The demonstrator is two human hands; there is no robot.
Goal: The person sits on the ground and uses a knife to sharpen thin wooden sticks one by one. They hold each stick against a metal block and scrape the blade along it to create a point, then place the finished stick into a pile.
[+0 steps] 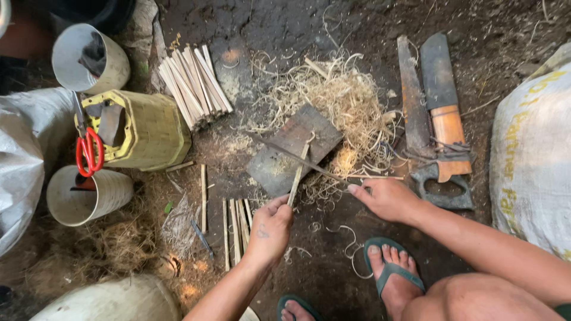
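Bare dirt floor [285, 24] littered with pale shavings [342, 98]; left hand [270, 226] fingers pinch a thin bamboo stick [297, 175] resting on a dark wood block [294, 148] at 12 o'clock; right hand [386, 199] grips a slim blade [303, 160] crossing it; saw [416, 113] at 2 o'clock.

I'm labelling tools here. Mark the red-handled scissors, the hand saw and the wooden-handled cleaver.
red-handled scissors [88, 153]: head view, on the red handle loops.
hand saw [413, 107]: head view, mid rusty blade.
wooden-handled cleaver [447, 128]: head view, on the orange wooden handle.
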